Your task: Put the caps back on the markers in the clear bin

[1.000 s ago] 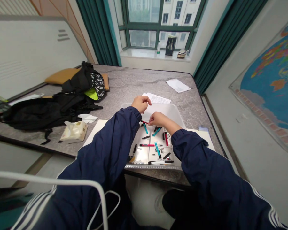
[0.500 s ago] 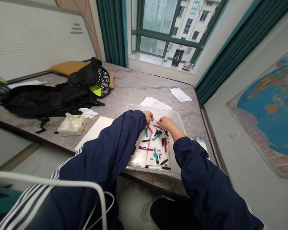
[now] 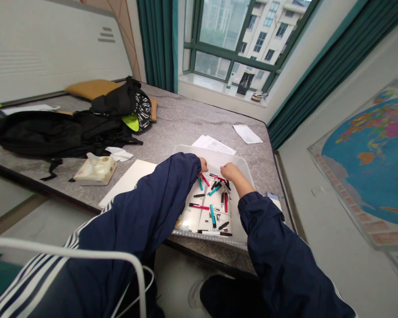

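Note:
A shallow white plastic bin (image 3: 244,216) holds scattered pens and pen parts in red, teal and black. Over its far part is my left hand (image 3: 203,165), mostly covered by the sleeve, its visible fingers curled; anything in them is hidden. A red pen piece (image 3: 205,179) lies just below that hand. My right hand (image 3: 230,172) is closed at the bin's right side, above a red and black pen (image 3: 217,177); what it grips is too small to make out. Nearer to me lie a teal pen (image 3: 212,216), another red pen (image 3: 199,206) and small loose parts.
Beyond the bin are white papers (image 3: 214,144) on the grey marbled surface (image 3: 185,115). To the left lie a tissue pack (image 3: 96,170), a white board (image 3: 132,179) and a black backpack (image 3: 53,132). A white tube (image 3: 86,251) crosses the lower left foreground.
My hands have drawn apart, the right one moving to the right and its fingers curling in more. The whole view has shifted slightly; the pens in the bin look much the same.

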The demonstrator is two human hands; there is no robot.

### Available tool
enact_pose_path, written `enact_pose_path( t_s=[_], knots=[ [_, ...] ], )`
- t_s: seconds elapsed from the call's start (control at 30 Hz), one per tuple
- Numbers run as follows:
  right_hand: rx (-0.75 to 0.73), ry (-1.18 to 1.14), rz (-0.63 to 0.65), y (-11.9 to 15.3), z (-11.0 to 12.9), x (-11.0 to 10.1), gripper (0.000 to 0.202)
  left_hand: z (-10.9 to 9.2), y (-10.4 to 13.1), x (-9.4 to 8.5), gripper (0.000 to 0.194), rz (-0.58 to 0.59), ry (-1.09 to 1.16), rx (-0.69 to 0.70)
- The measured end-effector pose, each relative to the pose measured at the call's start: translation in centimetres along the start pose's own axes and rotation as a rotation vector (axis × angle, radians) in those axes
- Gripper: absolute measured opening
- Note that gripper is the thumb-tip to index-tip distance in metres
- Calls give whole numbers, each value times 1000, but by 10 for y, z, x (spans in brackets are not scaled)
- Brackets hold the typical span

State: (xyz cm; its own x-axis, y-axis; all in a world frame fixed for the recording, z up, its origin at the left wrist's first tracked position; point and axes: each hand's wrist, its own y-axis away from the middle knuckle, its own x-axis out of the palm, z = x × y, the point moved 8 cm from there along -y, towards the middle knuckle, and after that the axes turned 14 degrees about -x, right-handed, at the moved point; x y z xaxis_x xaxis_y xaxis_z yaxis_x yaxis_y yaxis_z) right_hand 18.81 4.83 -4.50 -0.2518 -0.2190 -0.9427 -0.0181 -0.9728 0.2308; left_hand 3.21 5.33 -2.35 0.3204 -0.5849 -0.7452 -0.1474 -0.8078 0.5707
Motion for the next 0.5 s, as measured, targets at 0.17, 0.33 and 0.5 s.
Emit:
enact_pose_path(
  t_s=[0.17,0.33,0.5],
  knots=[
    [36,-78,41,4,-1,4,44,2,-1,3,23,28,3,0],
    [-10,-56,57,8,1,3,48,4,-7,2,23,26,30,-12],
    [-61,-7,64,11,7,2,36,4,-11,3,20,37,62,36]
  ],
)
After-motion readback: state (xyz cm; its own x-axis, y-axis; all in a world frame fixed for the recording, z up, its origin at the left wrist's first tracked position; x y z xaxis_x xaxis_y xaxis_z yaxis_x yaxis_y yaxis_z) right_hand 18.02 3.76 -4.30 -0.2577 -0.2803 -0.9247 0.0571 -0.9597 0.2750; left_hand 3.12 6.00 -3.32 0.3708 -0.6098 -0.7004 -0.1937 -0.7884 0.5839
